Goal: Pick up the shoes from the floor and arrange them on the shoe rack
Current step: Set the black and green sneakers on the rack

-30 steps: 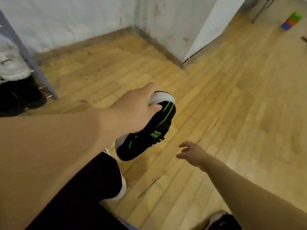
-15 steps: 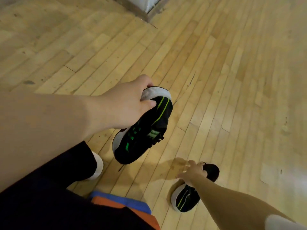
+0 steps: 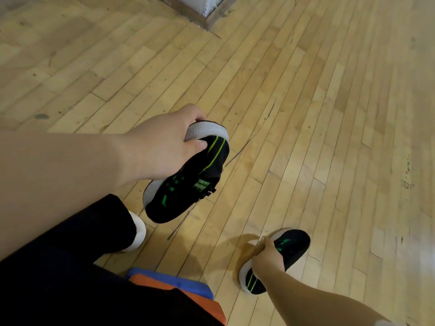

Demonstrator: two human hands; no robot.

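Note:
A black sneaker with green stripes and a white sole [image 3: 188, 182] hangs in the air at the centre, gripped at its heel by my left hand [image 3: 162, 147]. Its twin, a second black and green sneaker [image 3: 289, 248], lies on the wooden floor at the lower right. My right hand [image 3: 268, 257] is closed over the middle of that second sneaker and hides part of it. The shoe rack is out of sight.
Wooden plank floor [image 3: 306, 114] all around. A white wall corner with a dark baseboard [image 3: 204, 12] stands at the top centre. My dark trouser leg and white shoe [image 3: 138, 231] are at the lower left, with orange and blue cloth [image 3: 179, 285] below.
The view tilted down and the rack left the frame. My right hand reached down and closed on the second sneaker on the floor. My left hand kept holding the first sneaker.

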